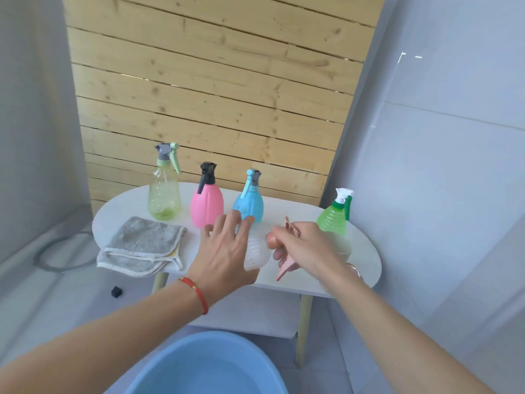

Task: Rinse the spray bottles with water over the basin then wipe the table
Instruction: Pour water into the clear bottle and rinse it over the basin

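Note:
A clear ribbed spray bottle [257, 253] stands at the front of the white oval table [366, 260]. My left hand [224, 251] wraps around its body. My right hand [304, 247] is shut on its pink spray head [285, 268], the trigger pointing down. Behind stand a pale green bottle [164, 194], a pink bottle [206, 207], a blue bottle [250, 203] and a bright green bottle [333, 220] at the right. A grey cloth [142, 245] lies folded on the table's left. The blue basin [204, 365] sits below, in front of the table.
A wooden slat wall rises behind the table and grey walls close in on both sides. A lower shelf [255, 322] hangs under the tabletop. A small black cap [116, 291] and a grey hose loop [56, 251] lie on the floor to the left.

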Demonstrator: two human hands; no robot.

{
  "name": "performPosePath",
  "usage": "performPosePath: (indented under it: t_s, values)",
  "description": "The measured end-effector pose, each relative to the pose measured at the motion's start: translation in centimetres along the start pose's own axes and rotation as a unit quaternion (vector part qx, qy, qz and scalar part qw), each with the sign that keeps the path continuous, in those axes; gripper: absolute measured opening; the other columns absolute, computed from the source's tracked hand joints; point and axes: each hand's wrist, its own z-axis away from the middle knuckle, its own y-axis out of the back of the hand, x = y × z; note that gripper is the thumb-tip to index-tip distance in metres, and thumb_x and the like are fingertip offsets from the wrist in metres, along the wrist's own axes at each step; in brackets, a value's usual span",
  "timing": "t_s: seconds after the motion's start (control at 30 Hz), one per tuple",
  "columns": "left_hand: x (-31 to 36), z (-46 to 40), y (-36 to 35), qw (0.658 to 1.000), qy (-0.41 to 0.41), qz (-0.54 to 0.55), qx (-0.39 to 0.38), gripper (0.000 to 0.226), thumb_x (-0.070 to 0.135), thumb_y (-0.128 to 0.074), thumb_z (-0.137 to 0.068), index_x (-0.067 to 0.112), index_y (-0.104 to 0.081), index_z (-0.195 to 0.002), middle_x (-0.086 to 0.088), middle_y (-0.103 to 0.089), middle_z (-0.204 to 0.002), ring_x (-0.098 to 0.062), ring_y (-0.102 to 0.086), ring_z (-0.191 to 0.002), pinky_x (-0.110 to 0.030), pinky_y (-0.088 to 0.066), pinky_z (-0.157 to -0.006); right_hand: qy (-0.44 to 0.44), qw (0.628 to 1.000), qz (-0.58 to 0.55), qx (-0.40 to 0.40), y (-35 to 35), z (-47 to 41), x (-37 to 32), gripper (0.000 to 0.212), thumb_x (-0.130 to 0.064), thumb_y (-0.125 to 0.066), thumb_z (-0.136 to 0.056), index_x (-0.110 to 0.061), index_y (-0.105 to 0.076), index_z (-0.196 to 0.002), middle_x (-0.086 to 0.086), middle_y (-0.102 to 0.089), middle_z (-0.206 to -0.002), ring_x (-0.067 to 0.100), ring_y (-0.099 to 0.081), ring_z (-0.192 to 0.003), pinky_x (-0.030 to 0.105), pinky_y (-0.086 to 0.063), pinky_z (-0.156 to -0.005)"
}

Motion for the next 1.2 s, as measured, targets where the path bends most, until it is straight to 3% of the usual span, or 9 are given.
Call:
performPosePath:
  t_s: [0.17, 0.4, 0.6, 0.73, 0.87, 0.93, 1.03, 1.1, 1.2]
  values:
    - [-1.5, 3.6, 1.6, 0.999, -0.015, -0.036, -0.032, 0.097, 0.043, -0.083, -0.035, 0.014, -0.058, -0.124, -0.009, -0.047, -0.11, -0.03, -0.047, -0.092, -0.041, -0.046, -0.064, -0.023, 0.999, -0.031, -0.038, -3.6, 2.0, 1.5, 0.033, -0.04, -0.069, -0.087, -0.007, -0.068, -0.088, 0.006, -0.073, -0.068, 0.028, -0.073, -0.058, 0.045, -0.066, -0.067]
    - [-3.9, 5.5, 1.8, 0.993, -0.013, 0.0, -0.121, 0.092, 0.051, -0.075, -0.045, 0.026, -0.048, -0.129, -0.002, -0.035, -0.114, -0.027, -0.039, -0.098, -0.044, -0.051, -0.059, 0.013, 0.993, -0.037, -0.108, -5.8, 1.6, 3.9, 0.042, -0.044, -0.068, -0.089, -0.005, -0.056, -0.099, 0.004, -0.071, -0.071, 0.024, -0.069, -0.068, 0.061, -0.062, -0.069]
    - [-5.1, 5.6, 1.3, 0.989, -0.002, 0.057, -0.138, 0.094, 0.058, -0.068, -0.044, 0.026, -0.052, -0.131, 0.003, -0.034, -0.111, -0.027, -0.043, -0.097, -0.046, -0.056, -0.067, 0.135, 0.98, 0.053, -0.14, -5.5, 1.3, 4.9, 0.026, -0.021, -0.071, -0.092, -0.02, -0.051, -0.109, -0.001, -0.068, -0.09, 0.028, -0.067, -0.084, 0.051, -0.064, -0.067]
    - [-5.4, 5.2, 2.0, 0.989, 0.013, 0.046, -0.139, 0.097, 0.062, -0.064, -0.043, 0.028, -0.05, -0.133, 0.002, -0.033, -0.114, -0.026, -0.041, -0.1, -0.048, -0.056, -0.068, 0.097, 0.987, 0.026, -0.123, -5.7, 1.4, 5.0, 0.04, -0.051, -0.07, -0.093, -0.018, -0.056, -0.11, -0.014, -0.075, -0.085, 0.008, -0.073, -0.084, 0.045, -0.061, -0.085]
    - [-5.5, 5.4, 2.1, 0.988, 0.007, 0.025, -0.154, 0.096, 0.063, -0.062, -0.043, 0.029, -0.048, -0.132, 0.003, -0.032, -0.114, -0.024, -0.039, -0.1, -0.047, -0.055, -0.069, 0.13, 0.984, 0.011, -0.123, -6.3, 1.0, 5.9, 0.018, -0.018, -0.068, -0.096, -0.013, -0.057, -0.109, -0.025, -0.073, -0.087, 0.014, -0.074, -0.093, 0.053, -0.063, -0.076]
    - [-5.5, 5.5, 2.2, 0.987, 0.012, 0.022, -0.157, 0.098, 0.064, -0.062, -0.043, 0.028, -0.049, -0.133, 0.002, -0.032, -0.113, -0.023, -0.038, -0.1, -0.047, -0.055, -0.07, 0.126, 0.981, -0.016, -0.147, -6.5, 0.9, 6.2, 0.037, -0.016, -0.075, -0.091, -0.017, -0.051, -0.12, -0.031, -0.069, -0.087, 0.012, -0.071, -0.103, 0.052, -0.064, -0.075]
    - [-5.5, 5.8, 2.4, 0.984, 0.022, 0.02, -0.176, 0.1, 0.064, -0.062, -0.043, 0.028, -0.048, -0.136, 0.003, -0.032, -0.114, -0.022, -0.038, -0.101, -0.047, -0.055, -0.07, 0.093, 0.988, -0.024, -0.118, -6.9, 0.7, 6.1, 0.034, -0.042, -0.077, -0.091, -0.018, -0.062, -0.111, -0.009, -0.073, -0.078, 0.013, -0.072, -0.083, 0.052, -0.064, -0.075]
    - [-5.5, 5.9, 2.4, 0.981, 0.027, 0.023, -0.193, 0.1, 0.061, -0.069, -0.046, 0.026, -0.047, -0.138, 0.002, -0.032, -0.116, -0.022, -0.039, -0.104, -0.047, -0.055, -0.076, 0.126, 0.987, 0.017, -0.096, -6.9, 0.4, 6.0, 0.023, -0.035, -0.076, -0.093, -0.018, -0.066, -0.104, 0.009, -0.072, -0.083, 0.009, -0.072, -0.075, 0.045, -0.064, -0.077]
    - [-6.2, 5.6, 2.5, 0.969, 0.086, 0.063, -0.223, 0.103, 0.053, -0.084, -0.055, 0.023, -0.043, -0.144, 0.0, -0.033, -0.12, -0.023, -0.039, -0.114, -0.035, -0.046, -0.098, 0.139, 0.986, 0.025, -0.083, -6.0, -0.2, 6.4, 0.02, -0.026, -0.078, -0.092, -0.015, -0.068, -0.105, 0.003, -0.061, -0.078, 0.003, -0.068, -0.072, 0.042, -0.065, -0.076]
